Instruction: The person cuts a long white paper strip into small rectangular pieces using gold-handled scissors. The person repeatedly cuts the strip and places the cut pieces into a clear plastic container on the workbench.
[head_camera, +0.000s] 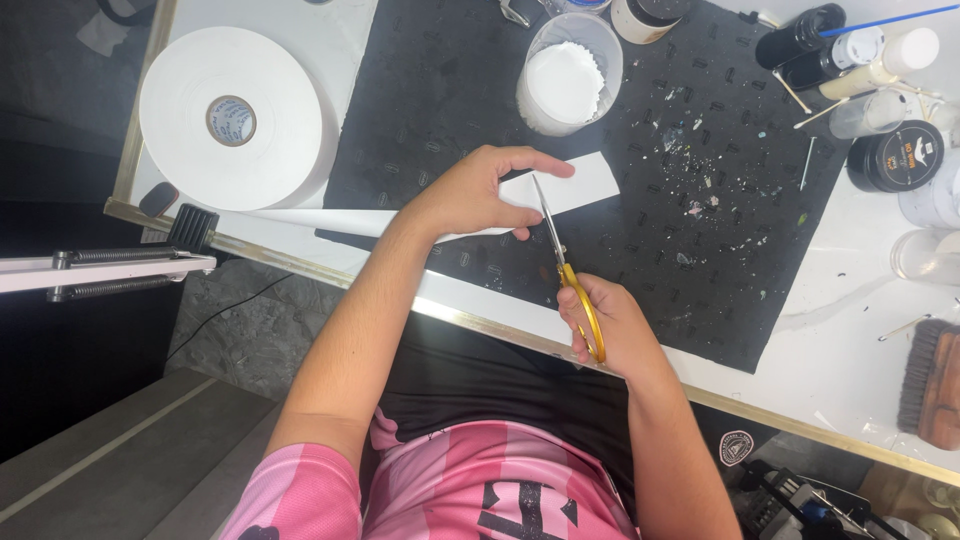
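Note:
My left hand (478, 190) pinches a white paper strip (585, 182) that runs from a big white roll (232, 118) across the black mat (440, 80). My right hand (612, 325) grips yellow-handled scissors (562, 255), whose blades point up and cross the strip just right of my left fingers. The strip's free end lies flat on the mat past the blades.
A clear tub (568, 72) with white round pieces stands behind the strip. Bottles and jars (860, 70) crowd the back right, a wooden brush (932, 385) lies at the right edge. A lamp arm (100, 268) juts in from the left. Small scraps speckle the mat.

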